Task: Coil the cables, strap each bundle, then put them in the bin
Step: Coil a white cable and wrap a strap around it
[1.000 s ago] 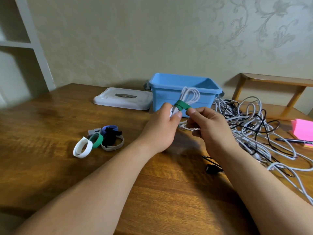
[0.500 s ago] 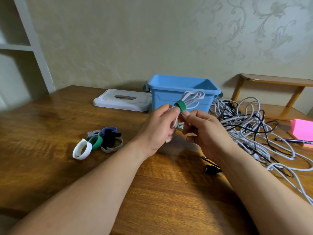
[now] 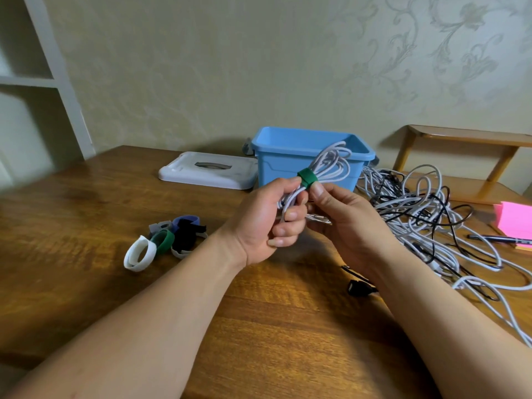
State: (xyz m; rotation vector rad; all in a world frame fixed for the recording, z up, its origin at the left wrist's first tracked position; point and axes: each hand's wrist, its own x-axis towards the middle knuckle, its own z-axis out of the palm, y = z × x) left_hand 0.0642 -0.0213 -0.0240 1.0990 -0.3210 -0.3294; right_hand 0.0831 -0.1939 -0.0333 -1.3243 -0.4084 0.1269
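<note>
A coiled white cable bundle (image 3: 331, 162) is held up in front of the open blue bin (image 3: 276, 165), with a green strap (image 3: 307, 178) wound around its middle. My left hand (image 3: 267, 223) grips the lower loops of the bundle. My right hand (image 3: 345, 223) pinches the bundle at the strap, thumb pressed on the strap's end. To the right lies a tangled heap of white and black cables (image 3: 431, 220) on the wooden table (image 3: 86, 214).
The bin's white lid (image 3: 207, 171) lies left of the bin. Several loose straps (image 3: 169, 240), white, green, blue, black and grey, lie at the left. A black plug (image 3: 357, 289) lies under my right forearm. Pink sticky notes (image 3: 515, 220) and a pen (image 3: 501, 239) sit at the right; a wooden shelf (image 3: 466, 139) stands behind.
Both hands have lifted the bundle a little and tilted its loops toward the bin. The right thumb has shifted onto the strap's end.
</note>
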